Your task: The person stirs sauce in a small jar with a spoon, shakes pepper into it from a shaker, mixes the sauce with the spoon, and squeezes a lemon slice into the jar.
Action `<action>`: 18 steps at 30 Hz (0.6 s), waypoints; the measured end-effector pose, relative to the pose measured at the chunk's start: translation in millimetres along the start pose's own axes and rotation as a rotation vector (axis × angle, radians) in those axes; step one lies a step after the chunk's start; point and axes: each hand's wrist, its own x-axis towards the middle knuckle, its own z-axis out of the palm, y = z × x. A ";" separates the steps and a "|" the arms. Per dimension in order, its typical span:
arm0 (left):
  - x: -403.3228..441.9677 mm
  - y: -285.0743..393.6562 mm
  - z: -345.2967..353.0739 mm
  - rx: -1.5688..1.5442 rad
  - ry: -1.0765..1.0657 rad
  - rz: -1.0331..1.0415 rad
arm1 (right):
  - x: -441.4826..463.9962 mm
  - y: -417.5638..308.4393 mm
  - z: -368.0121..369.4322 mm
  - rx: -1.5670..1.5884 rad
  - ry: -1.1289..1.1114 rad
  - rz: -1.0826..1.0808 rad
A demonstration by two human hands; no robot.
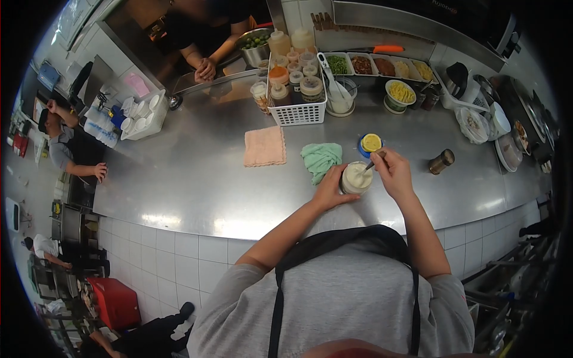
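Note:
My left hand [331, 188] is wrapped round the side of a small jar [357, 178] of creamy white sauce, which stands on the steel counter. Pinched in my right hand [391, 170] is the handle of a spoon [370, 165], its lower end in the sauce; the bowl of the spoon is hidden. Just behind the jar is a lemon half [371, 142] with a blue rim or dish [360, 147] under it. A crumpled green cloth [322, 160] lies left of the jar, close to my left fingers.
A folded peach cloth [265, 147] lies further left. Behind stands a white basket [298, 113] of sauce bottles and jars, beside trays of chopped toppings [363, 64] and a bowl of yellow strips [400, 92]. A pepper grinder [441, 161] is at right. Other people stand behind and left.

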 end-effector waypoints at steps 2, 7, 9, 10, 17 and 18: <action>0.8 0.4 -2.1 0.007 0.012 0.001 | -7.3 26.8 19.1 0.046 -0.064 -0.032; 0.4 2.8 -3.6 -0.023 0.008 0.025 | -12.1 19.9 19.9 0.029 -0.016 -0.124; -0.4 -0.5 -3.6 -0.043 0.000 0.024 | -6.7 6.9 8.3 0.028 -0.002 -0.102; 0.0 -0.8 -3.7 -0.066 -0.005 0.024 | -4.0 -0.3 1.0 0.015 0.017 -0.039; -1.9 -12.3 4.6 -0.089 0.008 -0.095 | -18.2 31.6 21.2 0.021 0.039 0.015; -0.9 -14.9 6.4 -0.121 0.020 -0.069 | -19.9 32.7 25.0 0.035 0.041 -0.029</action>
